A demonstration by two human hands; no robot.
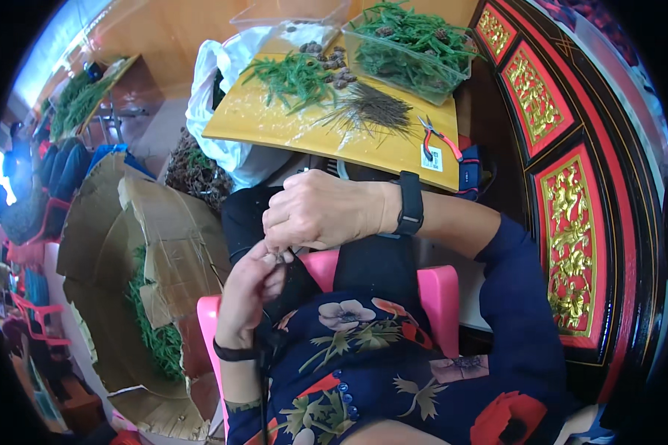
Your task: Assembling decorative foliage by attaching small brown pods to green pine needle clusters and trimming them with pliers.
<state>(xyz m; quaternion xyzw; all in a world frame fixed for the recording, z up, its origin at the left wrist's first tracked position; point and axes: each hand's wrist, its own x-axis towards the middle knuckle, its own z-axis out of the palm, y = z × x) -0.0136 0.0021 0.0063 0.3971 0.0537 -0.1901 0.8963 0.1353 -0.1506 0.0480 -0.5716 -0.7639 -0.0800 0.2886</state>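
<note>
Over my lap, my right hand (pixel 309 211) is closed, its fingers curled down and meeting the fingertips of my left hand (pixel 251 280). The left hand is closed in a pinch. A small dark bit shows between the fingertips, too small and covered to name. Beyond my knees is a yellow board table (pixel 252 122). On it lie a heap of green artificial pine sprigs (pixel 293 80), several brown pine cones (pixel 341 77), a bundle of thin dark wires or stems (pixel 375 109) and red-handled pliers (pixel 439 139).
A clear plastic bin (pixel 416 80) of green sprigs and cones stands at the table's far right. A white plastic bag (pixel 204 96) hangs by its left side. An open cardboard box (pixel 100 245) with greenery is at my left; a carved red-and-gold panel (pixel 569 245) rises at right.
</note>
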